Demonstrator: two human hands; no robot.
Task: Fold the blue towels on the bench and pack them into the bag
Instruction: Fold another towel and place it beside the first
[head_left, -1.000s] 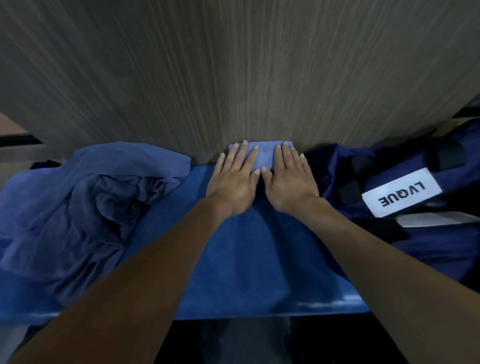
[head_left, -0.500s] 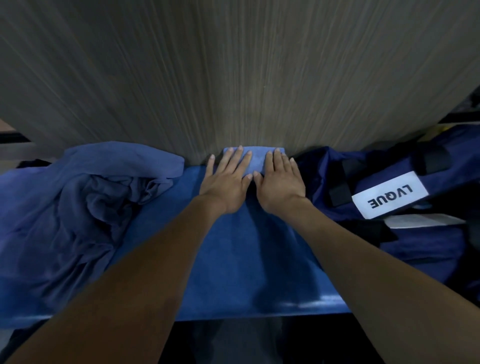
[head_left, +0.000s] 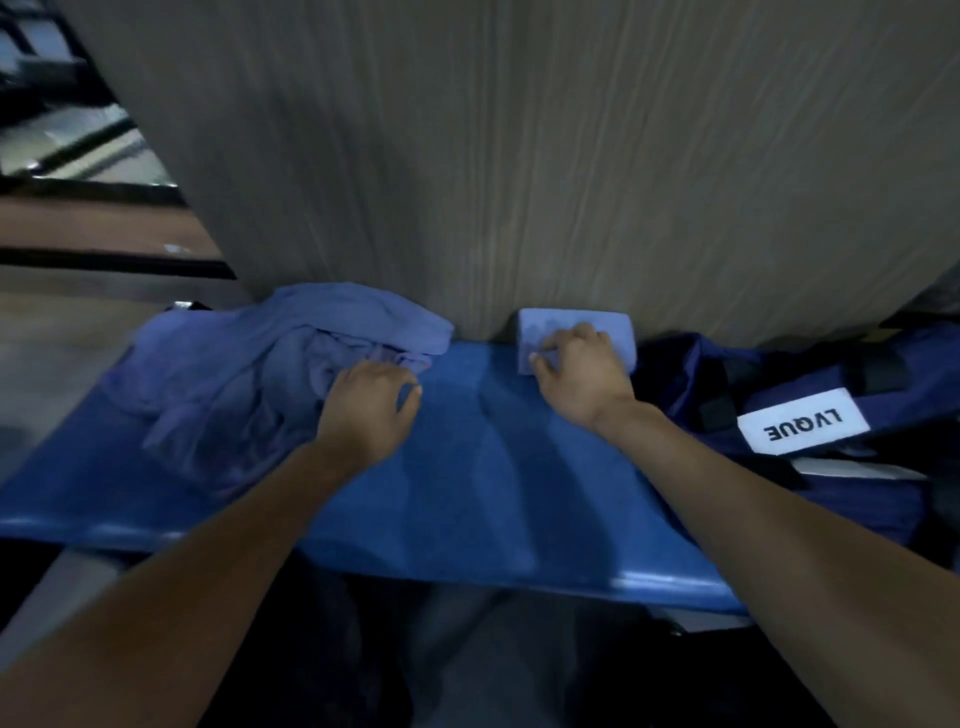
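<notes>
Right hand curled on the folded towel at the wall, bag just right of it; left hand, loosely curled, touches the pile: packing next, likely needing a firm lift.

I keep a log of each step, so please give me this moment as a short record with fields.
folded towel: small block, on bench against wall
right hand: grips folded towel
left hand: at edge of unfolded towels, grip unclear
unfolded towels: heap, bench's left part
bag: navy, right of folded towel, label LVQUE
bench: blue
</notes>
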